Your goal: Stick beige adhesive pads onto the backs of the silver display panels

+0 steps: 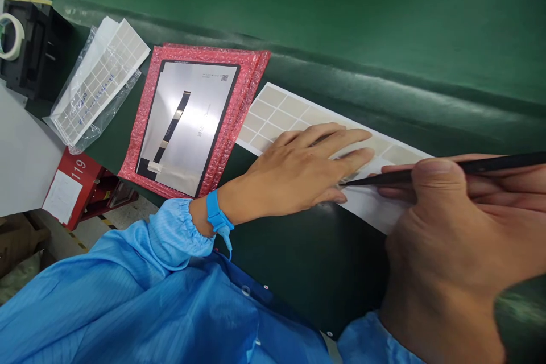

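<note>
One silver panel (200, 99) in a red bubble-wrap pouch (251, 82) beside the left hand (298, 173)

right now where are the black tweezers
In the head view, the black tweezers sit in the right hand at the right side, their tips reaching over the white sheet of tan pads beside the left hand.

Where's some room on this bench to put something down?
Green mat shows below the left hand, between the red bubble mailer and right hand, and beyond the label sheet. It's crowded around that sheet and near the plastic bag.
</note>
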The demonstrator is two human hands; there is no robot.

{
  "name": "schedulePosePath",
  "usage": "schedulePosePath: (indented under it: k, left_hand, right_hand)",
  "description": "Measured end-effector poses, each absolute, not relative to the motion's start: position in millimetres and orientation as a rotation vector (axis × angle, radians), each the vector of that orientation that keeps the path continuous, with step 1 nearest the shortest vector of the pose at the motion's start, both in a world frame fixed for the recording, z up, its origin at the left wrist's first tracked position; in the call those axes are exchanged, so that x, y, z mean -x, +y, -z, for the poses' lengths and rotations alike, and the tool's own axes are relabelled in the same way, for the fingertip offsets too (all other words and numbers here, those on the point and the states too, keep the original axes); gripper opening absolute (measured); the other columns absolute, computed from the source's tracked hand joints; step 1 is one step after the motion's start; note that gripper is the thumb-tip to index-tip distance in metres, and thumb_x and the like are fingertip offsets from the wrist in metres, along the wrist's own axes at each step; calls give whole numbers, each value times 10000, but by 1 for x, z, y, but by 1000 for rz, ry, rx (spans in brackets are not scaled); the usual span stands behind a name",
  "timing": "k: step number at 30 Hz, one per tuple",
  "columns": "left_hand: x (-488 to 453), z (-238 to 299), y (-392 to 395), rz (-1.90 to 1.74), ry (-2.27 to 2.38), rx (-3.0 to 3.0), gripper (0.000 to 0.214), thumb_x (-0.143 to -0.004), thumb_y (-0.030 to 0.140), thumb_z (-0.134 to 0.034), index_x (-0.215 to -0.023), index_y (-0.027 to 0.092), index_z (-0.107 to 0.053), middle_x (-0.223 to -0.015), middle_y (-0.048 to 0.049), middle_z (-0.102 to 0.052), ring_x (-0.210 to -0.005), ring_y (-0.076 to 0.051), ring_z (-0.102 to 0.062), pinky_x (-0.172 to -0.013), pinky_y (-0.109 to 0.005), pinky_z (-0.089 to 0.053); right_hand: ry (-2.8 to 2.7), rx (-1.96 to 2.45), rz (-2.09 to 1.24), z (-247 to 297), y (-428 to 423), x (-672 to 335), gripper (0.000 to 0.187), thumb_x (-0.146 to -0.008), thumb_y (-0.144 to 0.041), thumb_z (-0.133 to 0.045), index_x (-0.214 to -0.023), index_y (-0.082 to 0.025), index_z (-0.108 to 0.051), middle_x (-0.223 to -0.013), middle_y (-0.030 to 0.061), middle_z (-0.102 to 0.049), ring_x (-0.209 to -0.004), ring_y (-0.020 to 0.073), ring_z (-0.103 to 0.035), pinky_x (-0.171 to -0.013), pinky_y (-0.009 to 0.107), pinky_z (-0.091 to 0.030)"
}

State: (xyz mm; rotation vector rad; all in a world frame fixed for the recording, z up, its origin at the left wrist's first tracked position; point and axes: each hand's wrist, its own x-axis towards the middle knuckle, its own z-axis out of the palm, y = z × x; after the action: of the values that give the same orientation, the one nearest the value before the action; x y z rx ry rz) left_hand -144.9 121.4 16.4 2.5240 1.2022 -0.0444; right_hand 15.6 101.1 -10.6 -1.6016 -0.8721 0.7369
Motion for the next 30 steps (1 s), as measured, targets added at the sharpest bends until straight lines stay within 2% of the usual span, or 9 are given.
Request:
schedulePosePath:
  k: [3,8,11,14,16,19,22,25,30]
  left_hand:
    - [146,-13,124,16,1201,-2502,530,-1060,352,-579,-1577,252,-515,-1708,-52,-418,-1574,-262,-374,-1212,-452,-457]
    - [153,-1,132,-132,1107,-2465,636,-984,358,-704,-1574,222,-508,-1696,-131,-432,-1581,-307,-346,-1231,-510,-421]
    - [162,5,139,-254,1030,-2469,673,-940,469,-758,-1531,227,-546,-1667,-149,-467,-1549,-334,-385,-1260,-540,-379]
    - [172,11,154,-293,1107,-2467,714,-908,555,-767,-1513,233,-566,-1628,-136,-518,-1510,-342,-441,-1282,-534,-353]
    - [176,10,164,-327,1160,-2465,680,-920,564,-730,-1500,243,-583,-1608,-117,-544,-1511,-337,-460,-1292,-534,-344]
    - [167,-5,161,-549,1244,-2458,482,-991,514,-607,-1390,249,-662,-1514,-98,-629,-1446,-299,-556,-1266,-499,-398]
    - [125,-25,142,-812,1274,-2366,345,-1037,474,-536,-1245,271,-721,-1378,-71,-711,-1321,-252,-659,-1196,-442,-492]
    - [51,-35,127,-673,1081,-2321,394,-1012,518,-537,-1256,268,-720,-1383,-69,-716,-1306,-269,-673,-1175,-444,-524]
    - [-102,-29,110,-288,798,-2352,621,-963,491,-542,-1439,96,-592,-1529,-217,-608,-1451,-385,-558,-1254,-535,-420]
  right_hand:
    - [-934,1464,-694,10,101,-13,178,-743,-368,-735,-731,-206,-661,-745,84,-630,-621,218,-628,-524,344,-513]
    - [-845,1332,-756,18,106,-16,322,-787,-399,-828,-808,-142,-636,-763,111,-635,-589,214,-619,-477,290,-509]
    - [-747,1257,-800,16,109,-16,410,-806,-452,-846,-864,-125,-606,-771,90,-631,-558,159,-584,-462,228,-471]
    - [-672,1149,-842,15,113,-37,427,-878,-511,-776,-930,-148,-555,-804,65,-634,-615,145,-611,-530,216,-512]
    - [-615,1139,-734,16,107,-76,452,-896,-539,-759,-962,-154,-530,-824,61,-638,-642,149,-625,-554,221,-526]
    - [-462,1241,-401,18,80,-172,568,-819,-597,-821,-978,-149,-510,-834,60,-640,-652,152,-630,-569,217,-522]
    - [-202,1380,-171,12,47,-286,463,-893,-526,-756,-910,-156,-478,-755,11,-585,-597,108,-563,-548,185,-470]
    - [-114,1411,-56,-7,25,-380,360,-988,-329,-680,-811,-163,-414,-662,-39,-475,-599,73,-509,-631,164,-481]
    - [-126,1434,-110,-17,24,-471,242,-1032,-191,-657,-845,-98,-534,-777,5,-558,-695,78,-544,-707,184,-502]
